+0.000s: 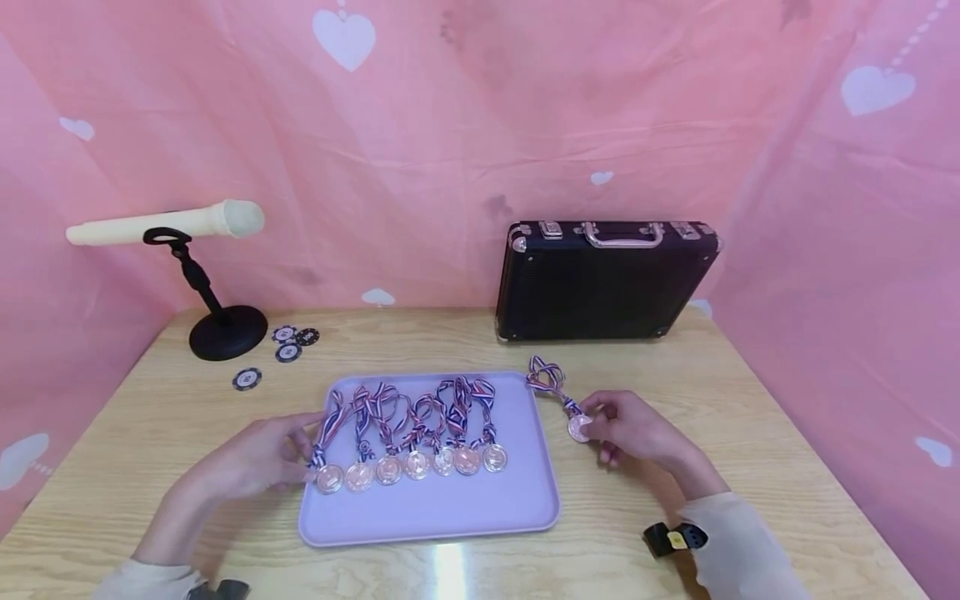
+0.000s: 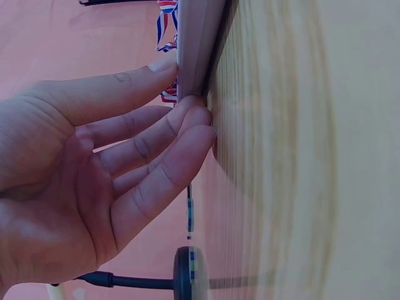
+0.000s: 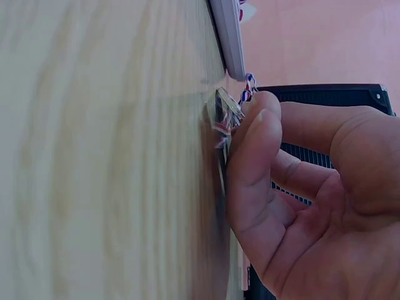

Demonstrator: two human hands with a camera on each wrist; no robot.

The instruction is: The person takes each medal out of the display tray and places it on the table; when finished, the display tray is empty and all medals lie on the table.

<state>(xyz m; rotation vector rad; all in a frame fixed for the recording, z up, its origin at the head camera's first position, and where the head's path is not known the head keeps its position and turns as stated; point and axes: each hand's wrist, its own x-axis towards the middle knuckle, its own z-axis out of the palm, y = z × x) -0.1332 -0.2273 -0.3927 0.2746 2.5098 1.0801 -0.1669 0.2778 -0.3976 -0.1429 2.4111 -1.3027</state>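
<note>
My right hand (image 1: 626, 425) pinches a round medal (image 1: 578, 427) low over the table, just right of the lilac tray (image 1: 427, 523). Its striped red, white and blue ribbon (image 1: 546, 375) trails back toward the tray's far right corner. In the right wrist view, the medal (image 3: 226, 111) stands tilted at the thumb and fingertip. On the tray, several more medals (image 1: 417, 465) lie in a row, their knotted ribbons toward the back. My left hand (image 1: 251, 458) is at the tray's left edge, fingers loosely bent. In the left wrist view, its thumb and fingertips touch the tray's side (image 2: 194, 50).
A black case (image 1: 600, 292) with a metal handle stands upright at the back right. At the back left, a white microphone (image 1: 165, 223) rests in a black stand (image 1: 228, 332). Several poker chips (image 1: 288, 352) lie between the stand and the tray. Pink cloth (image 1: 420, 167) hangs behind the table.
</note>
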